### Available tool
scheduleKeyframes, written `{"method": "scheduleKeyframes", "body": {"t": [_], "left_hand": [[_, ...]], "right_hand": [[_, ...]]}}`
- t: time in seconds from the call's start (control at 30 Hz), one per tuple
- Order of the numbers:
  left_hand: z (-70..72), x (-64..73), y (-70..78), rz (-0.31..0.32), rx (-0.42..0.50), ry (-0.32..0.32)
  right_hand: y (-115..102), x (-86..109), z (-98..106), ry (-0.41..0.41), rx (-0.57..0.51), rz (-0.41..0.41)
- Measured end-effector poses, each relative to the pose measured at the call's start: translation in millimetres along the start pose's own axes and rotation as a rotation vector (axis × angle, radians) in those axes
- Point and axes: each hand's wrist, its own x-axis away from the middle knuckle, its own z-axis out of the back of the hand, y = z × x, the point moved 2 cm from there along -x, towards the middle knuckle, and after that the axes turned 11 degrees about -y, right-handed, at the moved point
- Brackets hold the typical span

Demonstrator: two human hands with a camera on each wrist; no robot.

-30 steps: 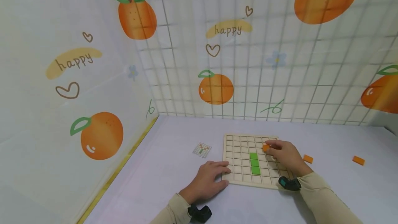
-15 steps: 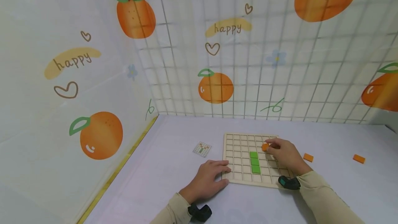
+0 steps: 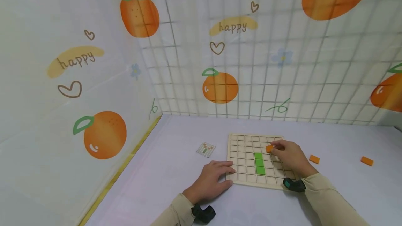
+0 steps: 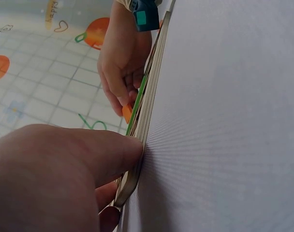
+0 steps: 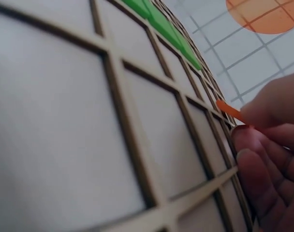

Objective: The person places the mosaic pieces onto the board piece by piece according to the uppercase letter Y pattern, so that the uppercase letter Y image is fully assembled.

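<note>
On the pale tabletop [image 3: 169, 156], the right hand [image 3: 290, 158] pinches an orange tile [image 3: 269, 149] between thumb and fingers over the far right part of a gridded wooden board [image 3: 240, 150], to the right of and beyond a line of green tiles [image 3: 259, 163] set in the squares. The left hand [image 3: 208, 180], fingers relaxed and grasping nothing, rests against the board's left edge towards its near corner. A small patterned card [image 3: 206, 149] lies left of the board, and two loose orange tiles [image 3: 314, 159] lie to its right, well apart.
</note>
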Motion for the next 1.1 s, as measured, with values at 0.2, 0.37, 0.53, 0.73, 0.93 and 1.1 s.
{"method": "scheduleKeyframes", "body": {"t": [0.2, 0.37, 0.53, 0.73, 0.93, 1.1], "left_hand": [[-2.6, -1.2, 2.8, -0.018, -0.015, 0.013], [-2.2, -1.2, 2.6, -0.011, -0.019, 0.003], [-1.8, -2.3, -0.2, -0.003, -0.027, 0.002], [0.4, -1.9, -1.6, -0.025, -0.034, 0.020], [1.8, -1.8, -1.0, -0.009, -0.026, 0.012], [1.1, -4.6, -1.0, 0.005, -0.028, 0.003]], "right_hand": [[2.1, 4.9, 1.2, -0.012, 0.015, -0.006], [0.8, 5.5, 0.0, -0.010, 0.023, 0.006], [-2.4, 2.6, -0.6, 0.002, 0.027, 0.037], [-2.5, -3.6, -1.1, 0.015, 0.027, 0.038], [-2.4, -6.9, -1.9, 0.019, 0.047, 0.042], [-6.3, -7.6, -1.4, 0.008, 0.060, 0.017]]}}
